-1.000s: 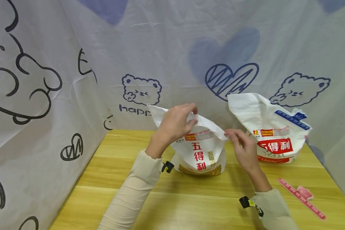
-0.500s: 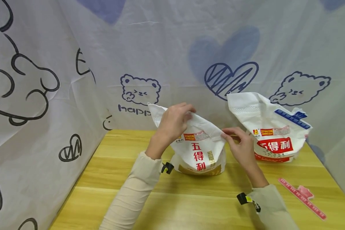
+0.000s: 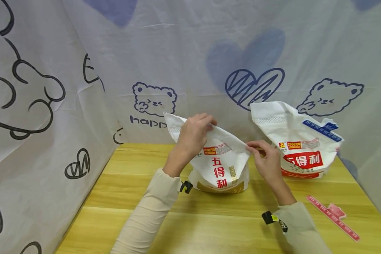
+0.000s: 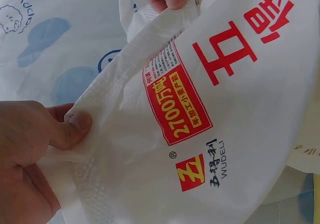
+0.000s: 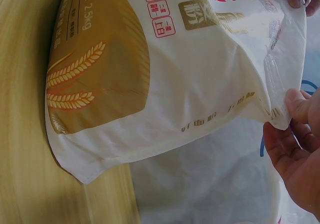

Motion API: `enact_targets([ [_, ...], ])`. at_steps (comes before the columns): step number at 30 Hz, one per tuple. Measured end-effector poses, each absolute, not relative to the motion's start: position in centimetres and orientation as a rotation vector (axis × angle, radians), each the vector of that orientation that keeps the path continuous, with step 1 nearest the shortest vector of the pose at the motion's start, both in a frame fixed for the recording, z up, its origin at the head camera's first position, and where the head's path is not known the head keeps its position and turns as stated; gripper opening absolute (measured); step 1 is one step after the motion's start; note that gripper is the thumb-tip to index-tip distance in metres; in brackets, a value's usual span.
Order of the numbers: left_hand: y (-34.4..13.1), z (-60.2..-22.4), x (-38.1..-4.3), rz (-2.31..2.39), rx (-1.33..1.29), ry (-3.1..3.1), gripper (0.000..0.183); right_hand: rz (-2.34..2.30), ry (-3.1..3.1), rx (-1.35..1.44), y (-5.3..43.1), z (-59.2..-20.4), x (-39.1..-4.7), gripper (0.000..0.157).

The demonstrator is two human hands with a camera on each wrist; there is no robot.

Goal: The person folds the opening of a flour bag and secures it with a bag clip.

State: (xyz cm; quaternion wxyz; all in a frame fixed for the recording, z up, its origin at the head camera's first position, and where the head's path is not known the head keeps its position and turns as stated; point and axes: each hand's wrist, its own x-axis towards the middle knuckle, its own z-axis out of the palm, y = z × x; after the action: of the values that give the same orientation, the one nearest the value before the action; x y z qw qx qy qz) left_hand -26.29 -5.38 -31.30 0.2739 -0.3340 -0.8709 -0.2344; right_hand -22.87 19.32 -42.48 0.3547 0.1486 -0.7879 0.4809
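Observation:
A white paper flour bag (image 3: 220, 169) with red lettering and a gold base stands on the table in the head view. Its top edge is drawn flat and slopes down to the right. My left hand (image 3: 193, 135) pinches that edge near its middle; in the left wrist view the thumb (image 4: 77, 124) presses on the front face. At the right top corner, my right hand (image 3: 267, 160) pinches the paper between thumb and fingertips. The right wrist view shows this right hand (image 5: 297, 149) at the corner, with wheat ears printed on the bag's base (image 5: 100, 74).
To the right stands a second white flour bag (image 3: 292, 132), its folded top held by a blue sealing clip (image 3: 323, 130). A pink sealing clip (image 3: 333, 217) lies on the wooden table (image 3: 114, 218) at front right. A printed cloth (image 3: 190, 53) hangs behind.
My left thumb and fingers have closed onto the bag's top edge. The right hand has shifted slightly left and up with the corner, and the edge looks straighter.

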Motion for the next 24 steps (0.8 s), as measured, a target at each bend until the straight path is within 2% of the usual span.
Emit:
enact_targets([
  [11,-4.8,-31.4,-26.3,-0.605,-0.929,-2.327,0.018,1.156,-2.115,0.425,20.3,-41.8,-22.4,0.013],
  [24,-5.1,-31.9,-26.0,-0.557,-0.885,-2.328,0.019,1.014,-2.220,0.406,22.4,-41.6,-19.2,0.014],
])
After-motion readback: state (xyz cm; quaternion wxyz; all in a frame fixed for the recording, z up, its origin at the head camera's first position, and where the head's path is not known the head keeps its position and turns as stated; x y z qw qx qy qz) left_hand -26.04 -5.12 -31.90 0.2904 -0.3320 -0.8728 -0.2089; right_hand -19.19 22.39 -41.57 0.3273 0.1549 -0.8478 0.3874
